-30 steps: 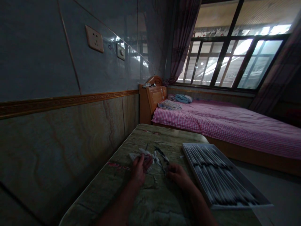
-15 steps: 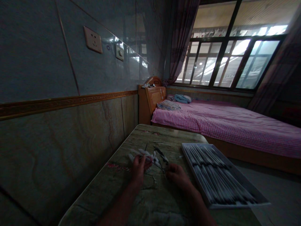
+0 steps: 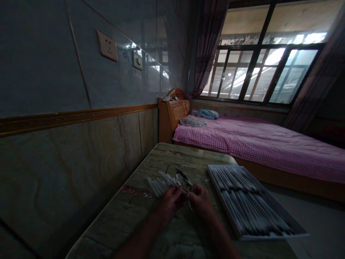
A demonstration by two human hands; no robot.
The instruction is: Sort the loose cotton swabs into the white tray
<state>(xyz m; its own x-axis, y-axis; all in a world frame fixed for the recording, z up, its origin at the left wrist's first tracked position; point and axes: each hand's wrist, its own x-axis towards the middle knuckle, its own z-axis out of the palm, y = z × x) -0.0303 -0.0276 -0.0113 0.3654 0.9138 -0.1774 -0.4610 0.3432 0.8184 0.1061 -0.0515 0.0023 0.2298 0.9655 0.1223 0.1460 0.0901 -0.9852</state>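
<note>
My left hand (image 3: 172,198) is closed around a slim whitish tube that runs up to the left from its fingertips. My right hand (image 3: 199,198) meets it at the tube's near end, fingers pinched together; what they hold is mostly hidden, though a thin pale piece shows below them. Left of the hands lies a loose pile of white tubes (image 3: 156,187) on the marble-patterned table (image 3: 129,223). Just beyond the fingers is a slender black object (image 3: 182,175), its kind unclear in the dim light.
To the right stands a shallow white box (image 3: 233,225) with rows of white, dark-ended sticks (image 3: 256,205), overhanging the table's right edge. A tiled wall (image 3: 113,144) runs along the left. Behind the table is a bed (image 3: 242,136) with a pink checked cover.
My left hand has moved right and slightly nearer, off the tube pile, uncovering more of it. My right hand has shifted a little, and both hands now meet.
</note>
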